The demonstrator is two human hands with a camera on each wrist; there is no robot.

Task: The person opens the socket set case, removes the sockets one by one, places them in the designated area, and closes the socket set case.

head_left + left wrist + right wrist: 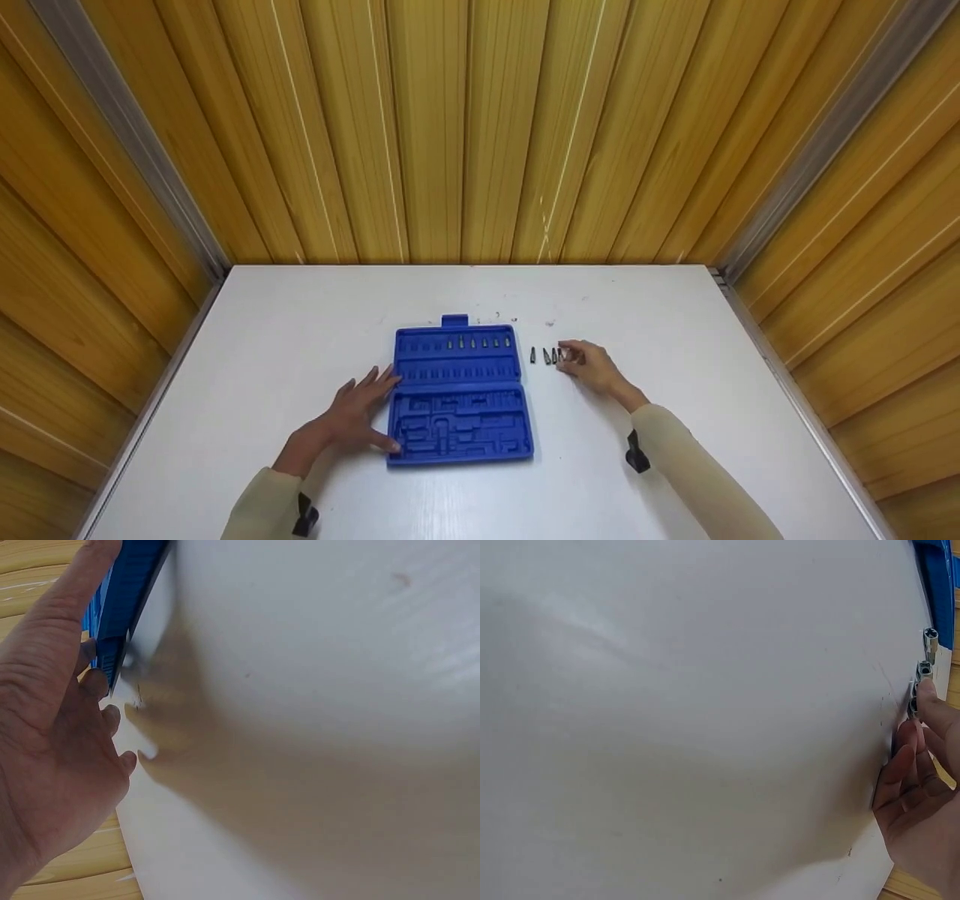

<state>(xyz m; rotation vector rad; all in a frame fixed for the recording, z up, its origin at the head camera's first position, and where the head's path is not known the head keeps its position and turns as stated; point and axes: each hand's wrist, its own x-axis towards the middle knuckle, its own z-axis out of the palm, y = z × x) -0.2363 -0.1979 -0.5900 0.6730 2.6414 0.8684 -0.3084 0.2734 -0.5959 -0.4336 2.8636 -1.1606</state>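
An opened blue plastic case lies flat, its two halves spread out with moulded slots. My left hand rests along its left side, fingers spread, fingertips at the upper half and thumb over the lower half's corner. In the left wrist view the thumb overlaps the blue case. Several small metal sockets stand in a short row to the right of the case. At the row's right end my right hand pinches at them with thumb and forefinger. A star-shaped hole shows in the nearest socket's end in the right wrist view.
Several small sockets sit in the upper half's top row of slots. The lower half shows bare moulded recesses. Dark specks dot the white table behind the case. Yellow ribbed walls close in the back and both sides.
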